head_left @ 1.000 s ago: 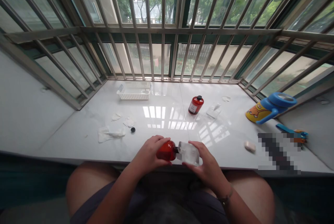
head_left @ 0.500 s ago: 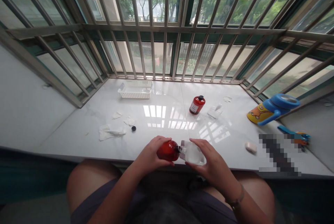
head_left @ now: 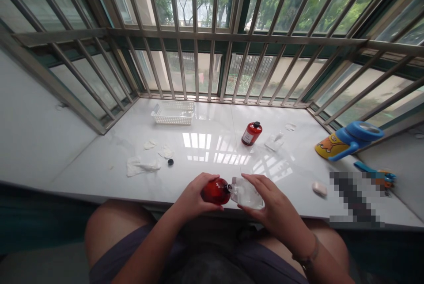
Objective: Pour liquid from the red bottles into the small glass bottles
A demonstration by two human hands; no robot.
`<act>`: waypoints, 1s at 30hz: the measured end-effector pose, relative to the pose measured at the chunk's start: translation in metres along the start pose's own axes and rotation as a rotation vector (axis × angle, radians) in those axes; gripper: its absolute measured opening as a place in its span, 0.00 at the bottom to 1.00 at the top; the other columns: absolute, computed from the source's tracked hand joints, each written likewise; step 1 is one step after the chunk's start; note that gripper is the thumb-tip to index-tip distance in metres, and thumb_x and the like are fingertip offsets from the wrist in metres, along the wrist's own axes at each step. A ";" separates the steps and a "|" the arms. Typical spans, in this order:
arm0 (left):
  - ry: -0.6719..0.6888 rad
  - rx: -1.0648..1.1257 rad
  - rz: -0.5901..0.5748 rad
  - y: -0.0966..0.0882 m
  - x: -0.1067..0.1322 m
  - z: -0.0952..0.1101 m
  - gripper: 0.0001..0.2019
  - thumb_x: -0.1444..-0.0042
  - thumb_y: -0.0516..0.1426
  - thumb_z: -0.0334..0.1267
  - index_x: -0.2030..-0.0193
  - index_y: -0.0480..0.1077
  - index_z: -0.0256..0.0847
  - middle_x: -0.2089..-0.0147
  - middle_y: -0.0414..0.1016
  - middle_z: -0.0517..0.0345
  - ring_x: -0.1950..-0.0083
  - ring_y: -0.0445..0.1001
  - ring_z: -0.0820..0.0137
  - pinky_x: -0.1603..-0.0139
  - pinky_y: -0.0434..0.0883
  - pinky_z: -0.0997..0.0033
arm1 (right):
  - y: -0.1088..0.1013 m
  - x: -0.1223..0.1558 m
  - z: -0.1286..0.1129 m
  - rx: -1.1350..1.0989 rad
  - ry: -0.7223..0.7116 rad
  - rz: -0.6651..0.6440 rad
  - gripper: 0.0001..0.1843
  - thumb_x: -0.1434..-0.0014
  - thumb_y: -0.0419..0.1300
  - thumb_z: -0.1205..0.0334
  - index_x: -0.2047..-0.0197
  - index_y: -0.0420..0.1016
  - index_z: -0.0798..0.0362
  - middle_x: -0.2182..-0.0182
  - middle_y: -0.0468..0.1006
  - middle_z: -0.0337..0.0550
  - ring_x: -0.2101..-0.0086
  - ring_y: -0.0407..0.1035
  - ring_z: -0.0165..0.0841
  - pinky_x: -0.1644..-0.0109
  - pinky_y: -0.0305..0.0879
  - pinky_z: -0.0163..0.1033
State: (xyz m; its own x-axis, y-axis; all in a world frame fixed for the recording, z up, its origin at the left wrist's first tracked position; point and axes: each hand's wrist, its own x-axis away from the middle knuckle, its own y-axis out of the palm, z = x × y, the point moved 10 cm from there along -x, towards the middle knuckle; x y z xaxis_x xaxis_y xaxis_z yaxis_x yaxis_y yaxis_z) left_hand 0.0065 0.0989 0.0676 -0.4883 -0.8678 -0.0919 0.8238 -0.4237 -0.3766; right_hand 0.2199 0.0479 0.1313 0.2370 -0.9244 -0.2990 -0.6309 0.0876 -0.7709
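Glossy red bottle (head_left: pixel 216 191), curled in the left hand (head_left: pixel 192 198), touches a clear pouch (head_left: pixel 247 193), now tilted further within the cupped right hand (head_left: pixel 274 202).

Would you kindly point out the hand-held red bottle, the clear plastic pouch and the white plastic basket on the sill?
Hand-held red bottle (head_left: pixel 216 191): head view, on its rounded body.
Clear plastic pouch (head_left: pixel 244 195): head view, on its exposed lower face.
White plastic basket (head_left: pixel 173 119): head view, on its near wall.

LIGHT: bright daylight entering through steel-barred window (head_left: pixel 232 36), upper frame | GLARE: window-shaped reflections on polished white stone sill (head_left: pixel 99 164), centre | SHADOW: dim lower edge | DISTORTION: bars bow toward side edges | BLUR: pixelated grey mosaic patch (head_left: pixel 356 200), lower right
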 end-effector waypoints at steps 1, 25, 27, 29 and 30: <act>0.000 0.003 0.002 0.000 0.000 0.000 0.43 0.58 0.80 0.48 0.34 0.73 0.52 0.36 0.77 0.50 0.36 0.77 0.52 0.33 0.75 0.52 | 0.000 0.000 0.000 0.002 -0.001 -0.003 0.40 0.40 0.72 0.60 0.27 0.67 0.37 0.39 0.77 0.48 0.40 0.74 0.51 0.35 0.77 0.57; -0.014 0.018 -0.001 0.000 0.000 -0.003 0.44 0.58 0.80 0.46 0.33 0.73 0.52 0.35 0.76 0.50 0.35 0.77 0.51 0.32 0.74 0.50 | 0.001 -0.003 -0.001 0.032 -0.012 -0.014 0.40 0.40 0.71 0.62 0.27 0.67 0.36 0.39 0.76 0.47 0.39 0.73 0.51 0.35 0.76 0.58; -0.012 0.017 -0.004 0.000 0.000 -0.004 0.44 0.58 0.80 0.46 0.33 0.72 0.52 0.35 0.76 0.50 0.35 0.77 0.52 0.32 0.74 0.50 | 0.001 -0.003 -0.001 0.032 -0.010 -0.009 0.40 0.40 0.71 0.62 0.27 0.67 0.36 0.39 0.76 0.47 0.39 0.72 0.51 0.35 0.76 0.59; -0.008 0.016 -0.005 0.000 0.000 -0.005 0.44 0.58 0.80 0.45 0.33 0.72 0.52 0.35 0.76 0.51 0.35 0.77 0.53 0.32 0.74 0.51 | 0.001 -0.003 -0.001 0.033 -0.013 -0.009 0.39 0.40 0.71 0.62 0.27 0.67 0.35 0.38 0.76 0.47 0.39 0.72 0.52 0.34 0.75 0.59; -0.007 0.015 -0.005 0.000 0.000 -0.005 0.44 0.58 0.80 0.45 0.33 0.72 0.52 0.35 0.76 0.51 0.35 0.76 0.53 0.32 0.74 0.51 | 0.001 -0.003 -0.002 0.034 -0.015 -0.008 0.39 0.40 0.70 0.62 0.27 0.67 0.36 0.38 0.76 0.47 0.39 0.72 0.52 0.34 0.75 0.60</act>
State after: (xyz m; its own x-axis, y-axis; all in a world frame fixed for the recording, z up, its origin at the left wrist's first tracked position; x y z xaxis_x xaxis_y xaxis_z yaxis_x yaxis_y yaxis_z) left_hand 0.0056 0.1004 0.0628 -0.4901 -0.8677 -0.0834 0.8257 -0.4314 -0.3635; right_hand 0.2176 0.0500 0.1325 0.2535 -0.9195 -0.3006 -0.6031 0.0927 -0.7922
